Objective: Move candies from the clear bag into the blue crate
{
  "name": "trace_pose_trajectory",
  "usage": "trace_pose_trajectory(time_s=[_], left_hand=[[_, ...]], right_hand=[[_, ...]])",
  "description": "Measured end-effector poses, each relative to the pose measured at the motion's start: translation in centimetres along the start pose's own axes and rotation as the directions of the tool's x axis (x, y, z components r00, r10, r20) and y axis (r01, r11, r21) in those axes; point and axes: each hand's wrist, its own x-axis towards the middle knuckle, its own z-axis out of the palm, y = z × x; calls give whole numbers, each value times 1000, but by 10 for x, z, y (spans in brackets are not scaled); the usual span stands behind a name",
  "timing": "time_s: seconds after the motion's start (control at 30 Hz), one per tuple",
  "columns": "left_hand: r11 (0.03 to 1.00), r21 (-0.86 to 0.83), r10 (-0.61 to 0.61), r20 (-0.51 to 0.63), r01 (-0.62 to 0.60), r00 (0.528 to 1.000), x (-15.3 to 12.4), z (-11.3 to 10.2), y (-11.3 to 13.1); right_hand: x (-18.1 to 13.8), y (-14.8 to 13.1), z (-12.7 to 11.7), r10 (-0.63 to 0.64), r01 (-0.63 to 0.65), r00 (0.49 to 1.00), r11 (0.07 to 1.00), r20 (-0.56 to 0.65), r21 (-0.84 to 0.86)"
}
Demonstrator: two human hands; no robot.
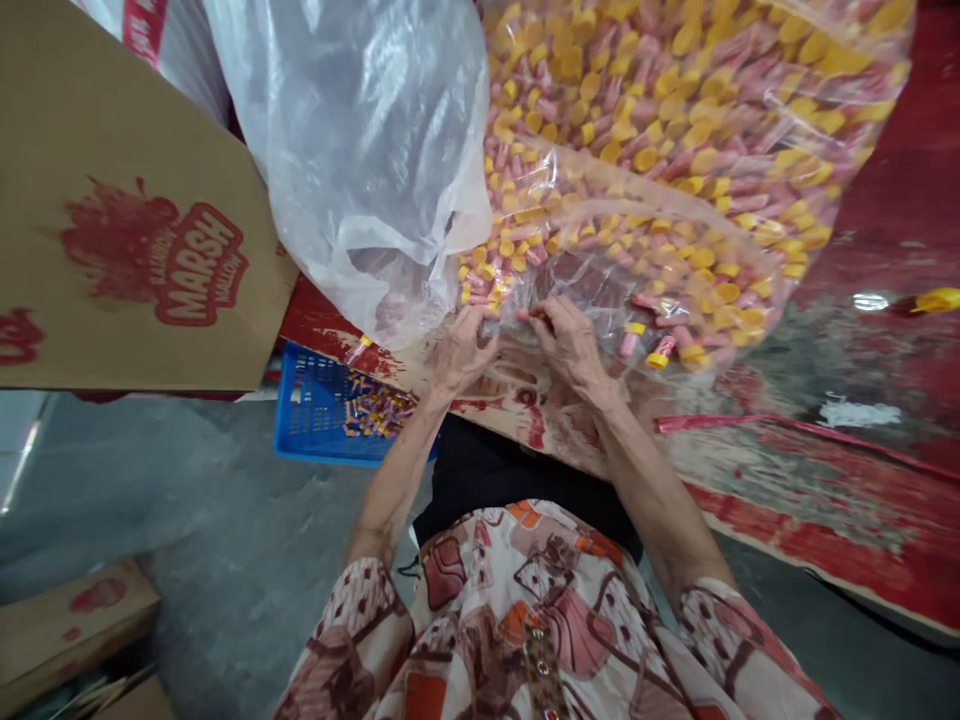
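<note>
A large clear plastic bag (675,180) full of small pink tubes with yellow caps lies on the table before me. At its near edge, my right hand (574,350) pinches a small pink tube (523,314), mostly covered by the fingers. Close by on the left, my left hand (461,352) has its fingers drawn together beside loose capped tubes (484,285); what they hold, if anything, is unclear. A whitish plastic bag (360,150) stands just beyond my left hand, its torn-looking mouth towards me. Two loose tubes (661,352) lie right of my right hand.
A blue basket (307,440) with several small tubes sits below the table edge at left. A printed cardboard box (127,220) stands at far left. On the worn red table (847,500) lie a pink strip (750,420) and white strands (859,410). More cardboard (75,620) is on the floor.
</note>
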Motion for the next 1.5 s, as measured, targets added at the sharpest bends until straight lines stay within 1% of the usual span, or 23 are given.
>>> trace_pose_trajectory(time_s=[0.07,0.13,0.23,0.33,0.4,0.47,0.53,0.6,0.67,0.73,0.8,0.87,0.93,1.0,1.07,1.13,1.23,1.3,1.33,1.37,1.43,1.5], left_hand=[[992,123,36,28,-39,999,6,3,2],[980,178,71,74,-83,995,11,4,7],[956,246,130,126,-158,983,14,2,15],[931,294,169,171,-214,971,8,-4,15],[935,265,182,216,-237,959,1,-10,10],[955,192,181,233,-227,956,-5,-17,4],[979,103,152,195,-174,969,-8,-23,0],[992,39,112,130,-118,985,-7,-25,-2],[993,42,105,81,-109,991,-4,-20,-2],[987,96,122,87,-130,989,0,-8,1],[978,147,126,148,-148,981,4,6,4],[974,160,124,205,-159,971,8,14,7],[975,134,140,235,-175,962,13,13,6],[982,66,154,256,-176,954,18,6,3],[989,-16,146,264,-146,953,22,-1,1],[993,-55,116,224,-106,968,20,-3,2],[996,17,88,151,-92,985,4,-2,10],[988,117,79,154,-98,985,-15,-7,13],[980,178,61,154,-88,986,-27,-14,13],[967,248,29,138,-63,990,-39,-24,9],[911,411,-74,66,40,995,-66,-50,-4],[816,550,-185,-41,176,982,-89,-80,-23]], right_hand=[[2,4,-3,-11,5,997,997,-76,-80],[3,3,-9,-28,22,996,998,-90,-63],[3,-4,-18,-60,61,998,998,-16,13],[3,-9,-20,-96,95,992,995,86,19],[2,-10,-15,-110,109,986,994,129,13],[-1,-10,-6,-109,105,981,994,160,28],[-3,-9,3,-109,102,975,994,192,49],[-5,-6,12,-136,126,968,990,210,62],[-5,-3,16,-186,179,966,982,180,56],[-4,2,16,-206,205,972,979,113,24],[0,8,10,-144,145,989,989,30,-31],[4,15,0,-30,25,998,996,-58,-82],[8,22,-9,63,-77,989,991,-134,-107],[11,28,-13,105,-126,979,986,-173,-114],[13,32,-14,107,-129,978,984,-179,-119],[14,35,-13,85,-107,982,986,-171,-128],[11,35,-11,36,-58,985,990,-168,-128],[7,34,-11,-7,-19,978,992,-210,-125],[5,33,-12,-32,0,968,992,-247,-127],[3,33,-13,-54,15,955,991,-293,-133],[3,34,-17,-80,22,932,986,-353,-167],[10,38,-22,-79,0,936,975,-344,-223]])
